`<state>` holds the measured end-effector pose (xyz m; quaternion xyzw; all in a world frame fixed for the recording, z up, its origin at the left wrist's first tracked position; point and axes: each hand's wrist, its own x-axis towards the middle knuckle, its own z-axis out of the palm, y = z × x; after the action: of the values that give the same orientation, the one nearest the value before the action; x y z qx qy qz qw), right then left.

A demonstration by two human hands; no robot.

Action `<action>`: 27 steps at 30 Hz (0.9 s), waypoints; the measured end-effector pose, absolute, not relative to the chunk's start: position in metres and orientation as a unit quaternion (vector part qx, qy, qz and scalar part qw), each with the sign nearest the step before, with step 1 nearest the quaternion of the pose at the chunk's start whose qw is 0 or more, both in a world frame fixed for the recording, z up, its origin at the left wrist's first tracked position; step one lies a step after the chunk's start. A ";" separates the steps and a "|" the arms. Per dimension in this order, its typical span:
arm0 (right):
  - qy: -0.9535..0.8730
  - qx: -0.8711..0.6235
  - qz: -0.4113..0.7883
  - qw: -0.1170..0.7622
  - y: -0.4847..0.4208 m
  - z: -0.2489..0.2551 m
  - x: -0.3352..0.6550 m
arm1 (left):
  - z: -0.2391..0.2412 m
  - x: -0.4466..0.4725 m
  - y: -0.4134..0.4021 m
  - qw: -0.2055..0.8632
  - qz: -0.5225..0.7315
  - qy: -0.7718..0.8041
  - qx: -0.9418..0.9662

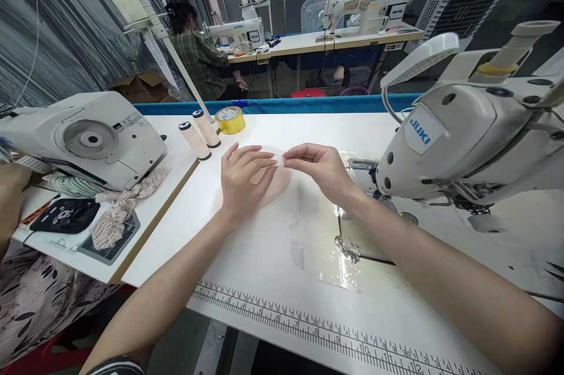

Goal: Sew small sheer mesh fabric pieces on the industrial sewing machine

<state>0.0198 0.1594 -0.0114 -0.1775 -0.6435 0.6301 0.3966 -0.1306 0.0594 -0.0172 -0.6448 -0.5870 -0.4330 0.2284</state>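
Note:
My left hand is over the white sewing table, fingers stretched to the right, with thumb and forefinger tips drawn together. Opposite it, my right hand is closed in a pinch, its fingertips almost meeting those of the left. Anything between the fingertips is too small to make out. Under both hands lies a pale pink, sheer rounded piece of fabric, partly hidden by the left hand. Just right of my right hand stands a JUKI sewing machine, with its metal plate area below my forearm.
Two pale thread cones and a yellow tape roll stand at the back left. A printed ruler runs along the front edge. On the left are another machine, lace and a co-worker's arm. Another person sits behind.

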 end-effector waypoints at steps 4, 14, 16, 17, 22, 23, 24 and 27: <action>-0.637 -0.175 0.636 0.399 0.159 -0.012 0.019 | -0.017 -0.130 0.060 0.229 -0.437 -0.578 -0.650; -0.647 -0.187 0.625 0.395 0.159 -0.011 0.018 | -0.016 -0.130 0.059 0.226 -0.431 -0.594 -0.641; -0.631 -0.177 0.646 0.391 0.159 -0.011 0.017 | -0.016 -0.130 0.058 0.226 -0.432 -0.594 -0.640; -0.615 -0.172 0.666 0.386 0.159 -0.010 0.017 | -0.016 -0.130 0.058 0.226 -0.433 -0.592 -0.641; -0.534 -0.170 0.750 0.351 0.157 -0.009 0.014 | -0.017 -0.131 0.059 0.229 -0.444 -0.578 -0.646; -0.524 -0.174 0.761 0.342 0.157 -0.009 0.014 | -0.017 -0.131 0.059 0.230 -0.445 -0.577 -0.645; -0.510 -0.178 0.774 0.331 0.157 -0.009 0.014 | -0.017 -0.131 0.059 0.231 -0.445 -0.576 -0.646; -0.468 -0.195 0.811 0.293 0.157 -0.009 0.014 | -0.017 -0.132 0.059 0.231 -0.442 -0.573 -0.650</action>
<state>0.0142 0.1570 -0.0092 -0.1951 -0.4676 0.8109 0.2927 -0.1316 0.0594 -0.0174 -0.6500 -0.5732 -0.4421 0.2314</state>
